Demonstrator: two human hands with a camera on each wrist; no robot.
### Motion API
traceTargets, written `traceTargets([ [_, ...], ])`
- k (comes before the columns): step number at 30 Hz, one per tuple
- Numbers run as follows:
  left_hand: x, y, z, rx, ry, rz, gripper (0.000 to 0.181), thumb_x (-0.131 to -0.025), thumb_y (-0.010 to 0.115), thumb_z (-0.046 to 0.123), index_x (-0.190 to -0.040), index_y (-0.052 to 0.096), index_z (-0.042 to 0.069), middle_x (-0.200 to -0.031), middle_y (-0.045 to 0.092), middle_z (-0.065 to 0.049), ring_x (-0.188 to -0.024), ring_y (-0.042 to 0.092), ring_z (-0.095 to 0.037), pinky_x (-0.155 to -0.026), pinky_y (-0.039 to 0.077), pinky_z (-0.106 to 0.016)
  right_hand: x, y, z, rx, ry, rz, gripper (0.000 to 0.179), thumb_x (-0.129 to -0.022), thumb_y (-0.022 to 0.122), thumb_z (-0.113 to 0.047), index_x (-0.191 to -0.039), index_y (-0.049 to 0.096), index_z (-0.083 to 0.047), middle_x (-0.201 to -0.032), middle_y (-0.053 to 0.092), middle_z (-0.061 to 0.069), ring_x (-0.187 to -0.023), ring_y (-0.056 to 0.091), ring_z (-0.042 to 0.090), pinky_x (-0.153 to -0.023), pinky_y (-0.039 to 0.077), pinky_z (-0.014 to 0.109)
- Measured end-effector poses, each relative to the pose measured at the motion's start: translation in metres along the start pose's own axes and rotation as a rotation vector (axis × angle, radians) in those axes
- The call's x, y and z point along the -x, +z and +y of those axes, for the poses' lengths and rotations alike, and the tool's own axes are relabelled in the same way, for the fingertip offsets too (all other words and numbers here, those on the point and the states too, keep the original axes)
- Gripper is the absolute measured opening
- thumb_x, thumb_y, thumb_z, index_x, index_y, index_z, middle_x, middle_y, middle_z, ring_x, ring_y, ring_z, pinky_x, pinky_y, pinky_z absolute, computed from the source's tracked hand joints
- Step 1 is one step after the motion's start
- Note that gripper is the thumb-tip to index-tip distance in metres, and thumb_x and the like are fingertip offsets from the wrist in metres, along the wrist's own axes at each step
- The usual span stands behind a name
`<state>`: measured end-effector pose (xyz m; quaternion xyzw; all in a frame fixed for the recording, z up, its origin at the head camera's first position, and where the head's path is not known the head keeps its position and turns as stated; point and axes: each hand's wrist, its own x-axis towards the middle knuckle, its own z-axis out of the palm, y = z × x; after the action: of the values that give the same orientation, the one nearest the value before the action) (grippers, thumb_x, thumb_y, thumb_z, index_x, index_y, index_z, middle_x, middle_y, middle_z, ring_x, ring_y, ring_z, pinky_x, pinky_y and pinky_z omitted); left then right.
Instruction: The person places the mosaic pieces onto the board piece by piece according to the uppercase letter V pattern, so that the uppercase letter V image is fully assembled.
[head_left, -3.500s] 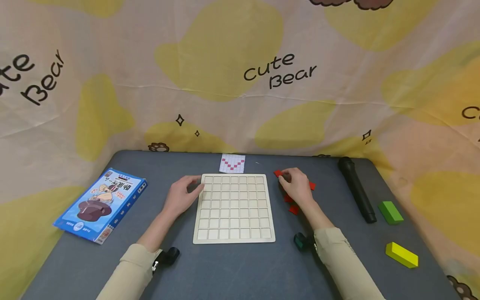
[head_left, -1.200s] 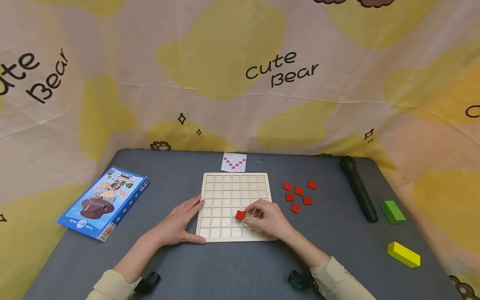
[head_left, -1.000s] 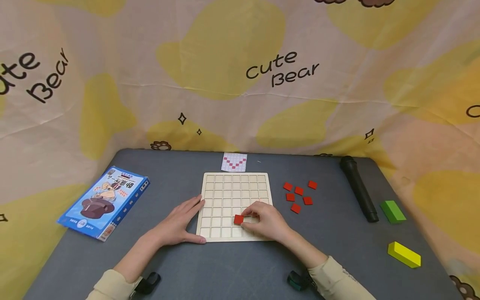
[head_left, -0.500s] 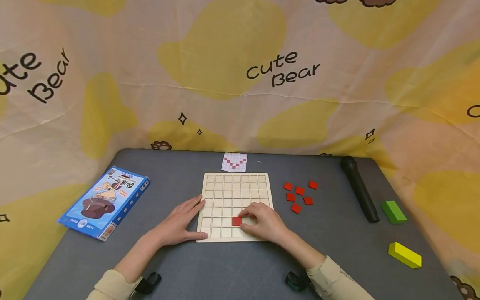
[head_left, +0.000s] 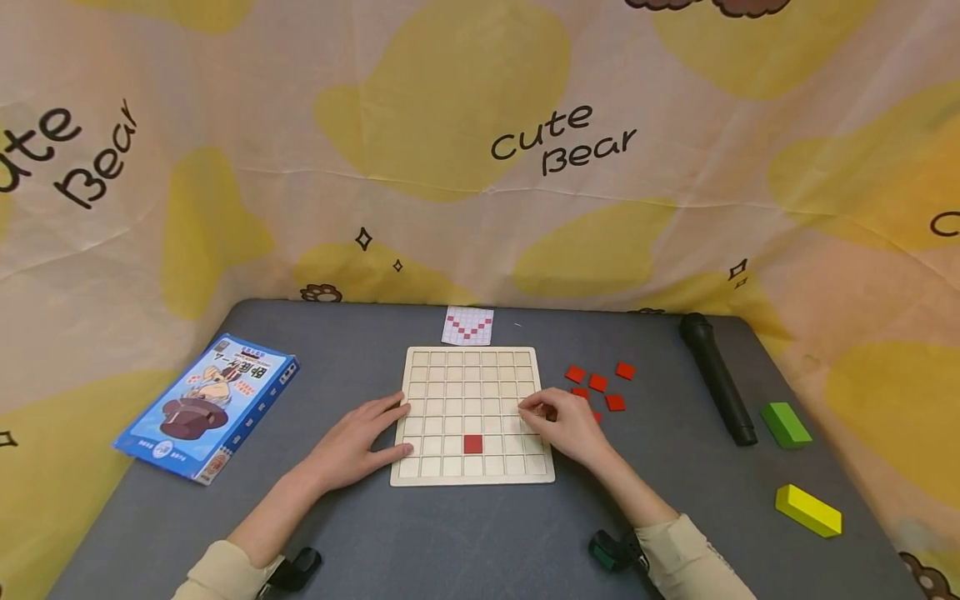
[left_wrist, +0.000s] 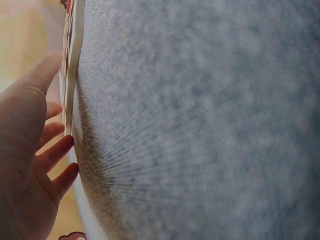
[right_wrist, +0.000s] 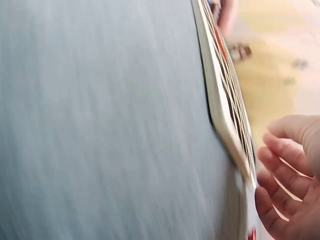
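A pale gridded board lies flat in the middle of the table. One red square tile sits in a cell of its second row from the front, at the middle column. My left hand touches the board's left edge, its fingers extended. Over the board's right edge is my right hand, thumb near the loosely bent fingers; in the right wrist view the right hand shows nothing held. Several loose red tiles lie just beyond it, some partly hidden by it.
A small card with a pink V pattern lies behind the board. To the left is a blue box. A black microphone, a green block and a yellow block stand at the right.
My right hand brought a red tile from the right to the board, set it in a cell and let go. It has since moved right and back. My left hand slid nearer along the left edge.
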<state>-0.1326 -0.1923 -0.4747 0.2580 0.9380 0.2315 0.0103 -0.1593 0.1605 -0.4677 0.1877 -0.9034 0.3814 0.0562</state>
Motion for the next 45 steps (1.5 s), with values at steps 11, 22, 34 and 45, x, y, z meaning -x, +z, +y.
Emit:
traceTargets([
  [11,0.0,0.001,-0.003,0.032,0.019,-0.011,0.066,-0.091,0.067,0.042,-0.145,0.048,0.008,-0.151,0.04,-0.012,-0.136,0.039,-0.033,-0.105,0.033,-0.056,0.005,-0.047,0.044,0.227,0.113,0.079,0.017,-0.082,0.077,-0.013,-0.098,0.075,-0.008,-0.101,0.069,0.01,-0.089,0.06,0.027,-0.079,0.049,0.046],
  [22,0.001,0.0,-0.003,0.021,-0.007,-0.018,0.067,-0.09,0.067,0.044,-0.145,0.048,0.01,-0.152,0.039,-0.01,-0.136,0.038,-0.031,-0.106,0.033,-0.056,0.006,-0.056,0.053,0.272,0.179,0.051,0.024,-0.083,0.075,-0.016,-0.104,0.074,-0.005,-0.107,0.068,0.015,-0.096,0.059,0.033,-0.083,0.047,0.052],
  [34,0.001,-0.002,-0.001,0.035,-0.015,-0.033,0.067,-0.091,0.067,0.042,-0.146,0.047,0.01,-0.152,0.038,-0.011,-0.136,0.038,-0.033,-0.105,0.033,-0.056,0.003,-0.05,0.045,0.305,0.207,0.04,0.025,-0.082,0.077,-0.023,-0.101,0.074,-0.007,-0.107,0.067,0.013,-0.098,0.058,0.033,-0.083,0.048,0.051],
  [45,0.001,-0.001,-0.001,0.036,-0.017,-0.03,0.067,-0.091,0.067,0.042,-0.146,0.047,0.01,-0.152,0.038,-0.01,-0.136,0.038,-0.033,-0.106,0.033,-0.056,0.004,-0.043,0.043,0.308,0.194,0.04,0.024,-0.079,0.078,-0.022,-0.099,0.074,-0.01,-0.106,0.067,0.011,-0.099,0.058,0.03,-0.078,0.05,0.05],
])
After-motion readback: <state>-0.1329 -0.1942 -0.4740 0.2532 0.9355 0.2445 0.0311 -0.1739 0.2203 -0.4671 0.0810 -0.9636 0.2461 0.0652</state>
